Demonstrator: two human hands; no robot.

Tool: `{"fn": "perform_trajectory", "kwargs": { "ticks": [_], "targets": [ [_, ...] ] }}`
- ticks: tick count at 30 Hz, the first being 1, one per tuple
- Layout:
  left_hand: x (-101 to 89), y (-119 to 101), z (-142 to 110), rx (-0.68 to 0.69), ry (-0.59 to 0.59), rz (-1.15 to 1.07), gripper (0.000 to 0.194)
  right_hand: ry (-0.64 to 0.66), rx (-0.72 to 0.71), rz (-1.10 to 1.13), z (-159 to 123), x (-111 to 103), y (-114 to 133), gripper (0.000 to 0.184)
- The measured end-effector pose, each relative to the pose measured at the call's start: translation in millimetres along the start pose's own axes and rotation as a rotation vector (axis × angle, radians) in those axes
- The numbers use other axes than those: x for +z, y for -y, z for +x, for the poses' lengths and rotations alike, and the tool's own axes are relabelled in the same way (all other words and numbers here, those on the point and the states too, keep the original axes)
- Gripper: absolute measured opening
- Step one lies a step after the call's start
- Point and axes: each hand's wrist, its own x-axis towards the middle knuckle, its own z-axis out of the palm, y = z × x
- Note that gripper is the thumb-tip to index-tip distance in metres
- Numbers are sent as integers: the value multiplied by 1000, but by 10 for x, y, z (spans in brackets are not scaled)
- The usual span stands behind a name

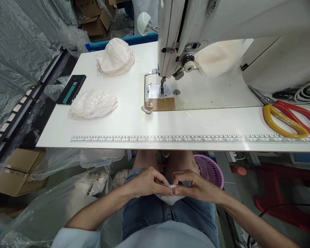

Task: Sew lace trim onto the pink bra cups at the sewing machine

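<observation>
Above my lap, in front of the table's edge, my left hand and my right hand pinch a small off-white fabric piece between thumbs and fingers. Its gathered white edge shows between the fingertips, while the rest hangs below, partly behind the hands. On the table, a cream cloth cap with loose threads at its rim sits toward the back. Nearer lies a white lacy cap, flattened on its side.
A sewing machine stands on the white table, with its needle over the plate. Scissors with red and yellow handles lie at right, a black phone at left. A purple basket and plastic bags are below.
</observation>
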Motion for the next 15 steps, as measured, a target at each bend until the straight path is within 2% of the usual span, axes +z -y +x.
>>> {"fn": "perform_trajectory", "kwargs": {
  "ticks": [7,15],
  "targets": [
    [9,106,33,28,-35,-23,34,-48,-41,-45,0,5,40,38],
    [0,19,73,-3,-34,-63,32,-50,-62,-68,-18,-13,37,38]
  ]
}}
